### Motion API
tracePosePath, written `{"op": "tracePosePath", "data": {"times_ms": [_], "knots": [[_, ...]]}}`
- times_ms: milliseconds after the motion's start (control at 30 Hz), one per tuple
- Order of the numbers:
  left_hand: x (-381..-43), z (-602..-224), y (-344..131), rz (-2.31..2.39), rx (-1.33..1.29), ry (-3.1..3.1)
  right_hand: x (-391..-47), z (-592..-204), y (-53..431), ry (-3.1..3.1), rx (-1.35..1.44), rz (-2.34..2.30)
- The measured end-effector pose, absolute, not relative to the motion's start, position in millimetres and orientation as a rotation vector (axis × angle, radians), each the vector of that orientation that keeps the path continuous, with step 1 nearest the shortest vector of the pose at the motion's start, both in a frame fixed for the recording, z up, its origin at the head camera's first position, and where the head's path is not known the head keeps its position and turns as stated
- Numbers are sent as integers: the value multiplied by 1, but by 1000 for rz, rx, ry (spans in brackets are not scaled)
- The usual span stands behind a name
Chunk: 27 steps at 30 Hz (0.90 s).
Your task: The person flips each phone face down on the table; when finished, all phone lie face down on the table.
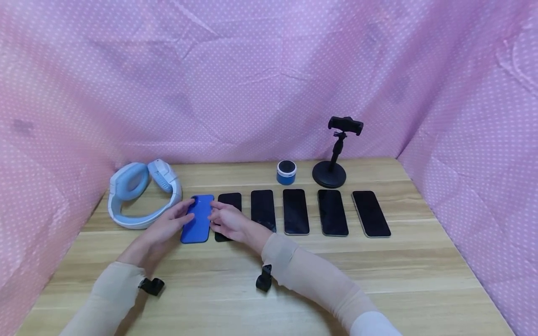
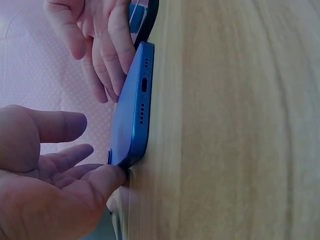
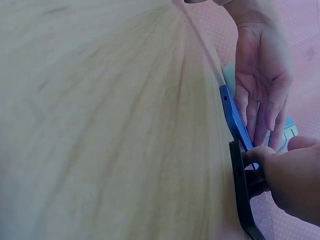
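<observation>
A blue phone point(image 1: 197, 223) lies back side up on the table, between the left hand point(image 1: 170, 223) and the right hand point(image 1: 230, 221). Its bottom edge with the charging port faces the left wrist camera. Fingers of the left hand touch its left edge, with the thumb lifted off in the left wrist view. Along its right edge rest the fingertips of the right hand, which reaches over a black phone point(image 1: 221, 237). Part of that phone is hidden under the hand. In the right wrist view the two phones point(image 3: 234, 120) lie side by side.
More dark phones point(image 1: 296, 212) continue the row to the right. Light blue headphones point(image 1: 145, 220) lie at the left. Behind the row stand a small blue and white round speaker point(image 1: 286, 172) and a black phone stand point(image 1: 329, 174). Pink dotted cloth point(image 1: 252, 93) surrounds the wooden table point(image 1: 218, 284).
</observation>
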<state>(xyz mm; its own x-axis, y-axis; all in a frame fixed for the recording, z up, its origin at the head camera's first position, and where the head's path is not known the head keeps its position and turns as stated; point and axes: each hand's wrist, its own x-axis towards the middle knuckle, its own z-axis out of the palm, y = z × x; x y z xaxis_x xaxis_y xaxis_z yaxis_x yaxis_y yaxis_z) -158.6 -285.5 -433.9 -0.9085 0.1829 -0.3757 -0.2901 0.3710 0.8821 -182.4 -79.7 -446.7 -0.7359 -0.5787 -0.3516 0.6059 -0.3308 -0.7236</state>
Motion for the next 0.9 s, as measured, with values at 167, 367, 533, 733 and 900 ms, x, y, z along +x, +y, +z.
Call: {"op": "tracePosePath", "data": {"times_ms": [167,367,533,733,900], "knots": [[-158,-432,-285,1548,-106,2228,-183,-444,-79,1152,24,-2095],[-160,-431,-286,1531,-116,2222,-185,-445,-79,1122,43,-2105],[-160,-430,-287,1497,-88,2249,-186,-443,-78,1111,28,-2102],[-159,-431,-287,1484,-36,2288,-186,-442,-73,1095,-3,-2092],[-158,-432,-287,1471,-40,2292,-186,-444,-73,1078,8,-2095]]}}
